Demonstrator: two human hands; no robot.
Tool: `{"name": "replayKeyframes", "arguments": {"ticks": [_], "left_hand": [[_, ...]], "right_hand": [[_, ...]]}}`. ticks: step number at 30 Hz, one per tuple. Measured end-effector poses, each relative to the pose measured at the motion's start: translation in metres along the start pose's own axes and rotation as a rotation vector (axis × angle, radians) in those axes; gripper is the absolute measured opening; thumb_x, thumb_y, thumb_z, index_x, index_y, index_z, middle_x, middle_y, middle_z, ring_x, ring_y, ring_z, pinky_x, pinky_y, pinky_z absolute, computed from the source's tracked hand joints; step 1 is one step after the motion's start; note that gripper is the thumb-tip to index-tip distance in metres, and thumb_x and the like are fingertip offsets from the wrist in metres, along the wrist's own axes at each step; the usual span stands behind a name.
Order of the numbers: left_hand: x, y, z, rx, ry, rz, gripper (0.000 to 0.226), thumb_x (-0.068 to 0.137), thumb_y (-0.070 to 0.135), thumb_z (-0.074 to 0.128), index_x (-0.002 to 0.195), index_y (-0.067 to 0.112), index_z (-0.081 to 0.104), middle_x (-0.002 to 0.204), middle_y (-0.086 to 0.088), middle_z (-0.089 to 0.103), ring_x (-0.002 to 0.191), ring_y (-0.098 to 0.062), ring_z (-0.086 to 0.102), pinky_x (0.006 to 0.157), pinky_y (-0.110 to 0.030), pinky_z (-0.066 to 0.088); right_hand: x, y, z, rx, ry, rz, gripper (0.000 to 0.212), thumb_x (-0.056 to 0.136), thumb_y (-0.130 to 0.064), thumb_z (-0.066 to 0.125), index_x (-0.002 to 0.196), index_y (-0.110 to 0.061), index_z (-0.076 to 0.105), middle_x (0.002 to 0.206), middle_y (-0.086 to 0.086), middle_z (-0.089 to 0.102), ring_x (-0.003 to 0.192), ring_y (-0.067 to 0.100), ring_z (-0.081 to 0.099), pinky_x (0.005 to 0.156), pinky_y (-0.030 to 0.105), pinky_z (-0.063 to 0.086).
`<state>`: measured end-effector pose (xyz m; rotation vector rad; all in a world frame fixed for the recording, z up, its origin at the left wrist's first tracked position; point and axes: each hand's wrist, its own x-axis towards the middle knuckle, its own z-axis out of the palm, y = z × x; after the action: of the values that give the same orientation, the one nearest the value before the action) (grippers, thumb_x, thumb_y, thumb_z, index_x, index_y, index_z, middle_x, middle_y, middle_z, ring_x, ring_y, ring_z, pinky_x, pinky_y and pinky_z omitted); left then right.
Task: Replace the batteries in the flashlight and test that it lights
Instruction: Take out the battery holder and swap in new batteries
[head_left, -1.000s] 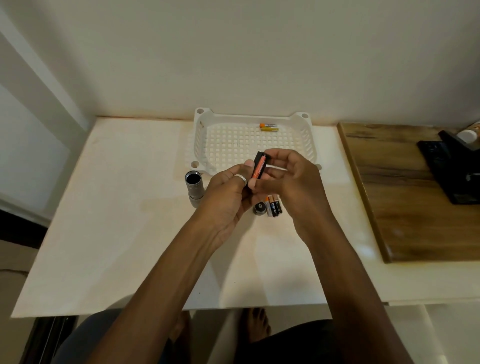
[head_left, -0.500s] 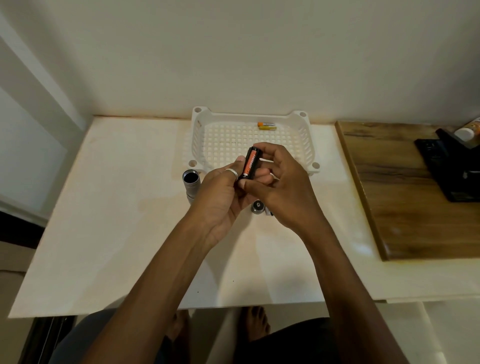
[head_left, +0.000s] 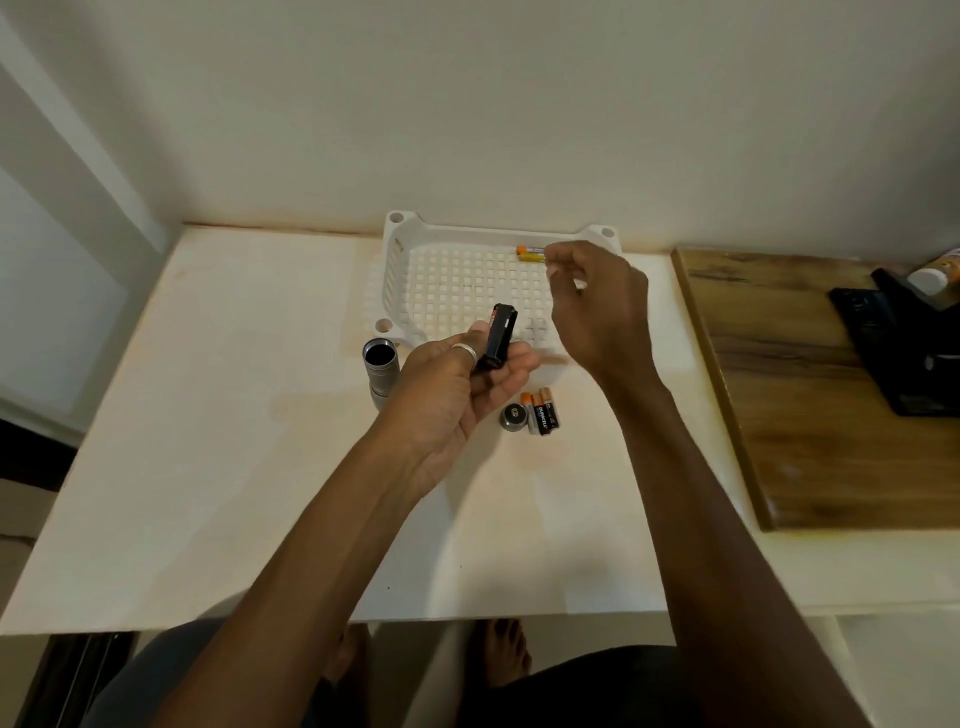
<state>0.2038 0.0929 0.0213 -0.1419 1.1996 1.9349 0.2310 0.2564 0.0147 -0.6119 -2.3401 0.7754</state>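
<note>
My left hand (head_left: 452, 395) grips a black battery holder (head_left: 500, 338), held upright over the near rim of the white perforated tray (head_left: 395, 270). My right hand (head_left: 597, 312) is stretched over the tray, its pinched fingertips right beside two small orange and yellow batteries (head_left: 527, 253) at the tray's back. Motion blur hides whether those fingers hold anything. The silver flashlight body (head_left: 381, 366) stands open-ended just left of my left hand. Its round tail cap (head_left: 514, 417) and three Duracell batteries (head_left: 543, 410) lie on the table below my hands.
A wooden board (head_left: 810, 415) lies at the right, carrying a black device (head_left: 914, 343) and a white bottle (head_left: 935, 278). The wall runs directly behind the tray. The pale table (head_left: 208, 467) stretches left and toward me.
My right hand has left the battery holder and moved back and right to the batteries in the tray. The left hand keeps the holder, now showing mostly its black side.
</note>
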Motion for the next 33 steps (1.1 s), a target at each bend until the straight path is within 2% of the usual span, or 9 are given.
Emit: {"name": "replayKeyframes", "arguments": {"ticks": [4, 7, 17, 20, 22, 24, 26, 29, 33], "left_hand": [[0.000, 0.002, -0.001, -0.023, -0.012, -0.013, 0.032, 0.109, 0.020, 0.045, 0.104, -0.002, 0.069, 0.087, -0.012, 0.080, 0.084, -0.019, 0.079, 0.065, -0.021, 0.061], [-0.001, 0.002, -0.001, -0.031, -0.015, -0.022, 0.031, 0.109, 0.019, 0.044, 0.106, -0.002, 0.067, 0.089, -0.013, 0.080, 0.086, -0.020, 0.079, 0.067, -0.022, 0.061], [-0.001, 0.004, -0.003, -0.035, -0.034, -0.033, 0.030, 0.109, 0.019, 0.045, 0.106, -0.001, 0.068, 0.092, -0.015, 0.080, 0.088, -0.021, 0.079, 0.068, -0.023, 0.061], [-0.001, 0.004, -0.003, -0.012, -0.038, -0.043, 0.031, 0.109, 0.019, 0.044, 0.105, 0.000, 0.068, 0.094, -0.014, 0.081, 0.089, -0.020, 0.079, 0.069, -0.024, 0.061], [-0.001, 0.004, -0.004, -0.003, -0.040, -0.052, 0.030, 0.109, 0.019, 0.043, 0.109, 0.000, 0.067, 0.095, -0.013, 0.081, 0.089, -0.019, 0.079, 0.068, -0.024, 0.061], [-0.001, 0.004, -0.005, 0.004, -0.037, -0.061, 0.028, 0.109, 0.017, 0.044, 0.113, 0.001, 0.066, 0.098, -0.012, 0.081, 0.087, -0.017, 0.079, 0.067, -0.025, 0.061], [-0.001, 0.004, -0.005, 0.015, -0.031, -0.063, 0.025, 0.108, 0.015, 0.045, 0.115, 0.003, 0.066, 0.101, -0.013, 0.080, 0.086, -0.016, 0.078, 0.067, -0.026, 0.061], [-0.001, 0.004, -0.004, 0.019, -0.030, -0.062, 0.025, 0.108, 0.015, 0.045, 0.113, 0.004, 0.067, 0.102, -0.013, 0.080, 0.083, -0.015, 0.077, 0.067, -0.026, 0.061], [-0.001, 0.003, -0.002, 0.023, -0.036, -0.064, 0.033, 0.108, 0.027, 0.048, 0.113, 0.001, 0.068, 0.097, -0.011, 0.080, 0.081, -0.014, 0.077, 0.066, -0.024, 0.061]], "right_hand": [[0.040, 0.023, 0.038, -0.297, -0.179, 0.009, 0.037, 0.097, 0.003, 0.051, 0.127, -0.009, 0.069, 0.129, 0.011, 0.068, 0.119, 0.026, 0.063, 0.099, 0.030, 0.046], [0.046, 0.032, 0.053, -0.465, -0.289, -0.040, 0.037, 0.093, 0.007, 0.050, 0.125, -0.003, 0.065, 0.129, 0.015, 0.063, 0.116, 0.033, 0.061, 0.092, 0.043, 0.053], [0.066, 0.036, 0.049, -0.671, -0.423, -0.146, 0.025, 0.092, 0.005, 0.055, 0.111, -0.004, 0.069, 0.113, 0.016, 0.065, 0.104, 0.034, 0.065, 0.077, 0.040, 0.054], [0.058, 0.032, 0.038, -0.508, -0.331, -0.062, 0.024, 0.095, 0.002, 0.056, 0.113, -0.006, 0.070, 0.115, 0.012, 0.070, 0.106, 0.027, 0.066, 0.085, 0.033, 0.053], [0.043, 0.023, 0.022, -0.285, -0.160, 0.081, 0.020, 0.097, -0.001, 0.056, 0.110, -0.007, 0.069, 0.108, 0.006, 0.074, 0.098, 0.017, 0.067, 0.078, 0.010, 0.046], [0.020, 0.009, 0.002, -0.079, 0.006, 0.181, 0.017, 0.097, -0.004, 0.057, 0.108, -0.008, 0.069, 0.093, -0.001, 0.074, 0.082, 0.001, 0.066, 0.068, -0.001, 0.039], [-0.006, -0.003, -0.017, 0.077, 0.121, 0.228, 0.016, 0.095, -0.007, 0.061, 0.108, -0.014, 0.069, 0.081, -0.015, 0.069, 0.075, -0.008, 0.065, 0.075, 0.004, 0.047], [-0.042, -0.019, -0.034, 0.328, 0.176, 0.370, 0.015, 0.093, -0.016, 0.070, 0.099, -0.029, 0.069, 0.083, -0.013, 0.073, 0.083, 0.003, 0.072, 0.086, 0.037, 0.063], [-0.067, -0.034, -0.035, 0.473, 0.167, 0.378, 0.016, 0.092, -0.017, 0.075, 0.095, -0.032, 0.070, 0.091, -0.006, 0.077, 0.090, 0.014, 0.076, 0.088, 0.044, 0.063]]}}
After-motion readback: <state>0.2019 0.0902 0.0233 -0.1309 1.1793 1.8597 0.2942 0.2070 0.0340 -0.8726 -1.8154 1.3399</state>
